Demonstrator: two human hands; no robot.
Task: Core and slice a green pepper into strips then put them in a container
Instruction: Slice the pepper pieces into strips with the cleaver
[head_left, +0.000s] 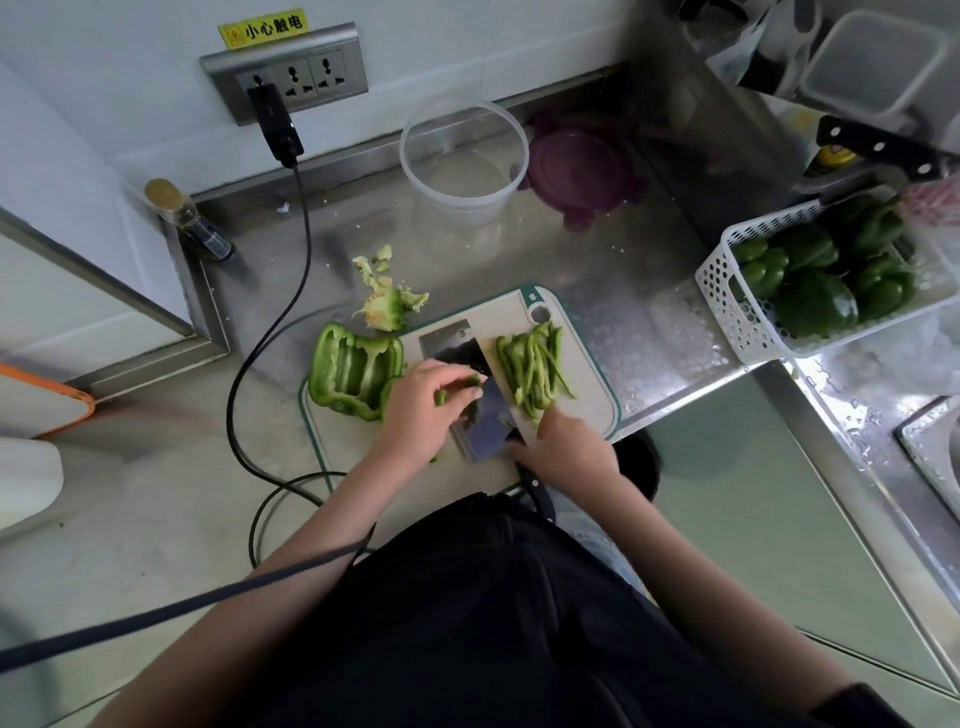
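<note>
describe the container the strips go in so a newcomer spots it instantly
Start at the wall socket; below and right of it, on the steel counter, stands a clear round tub. Beside it lies a purple lid; the tub alone is see-through, open and empty.

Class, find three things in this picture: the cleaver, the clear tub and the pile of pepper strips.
cleaver (470, 387), head view, flat of the blade
clear tub (464, 156), head view, inside wall
pepper strips (532, 366), head view, middle of the pile
</note>
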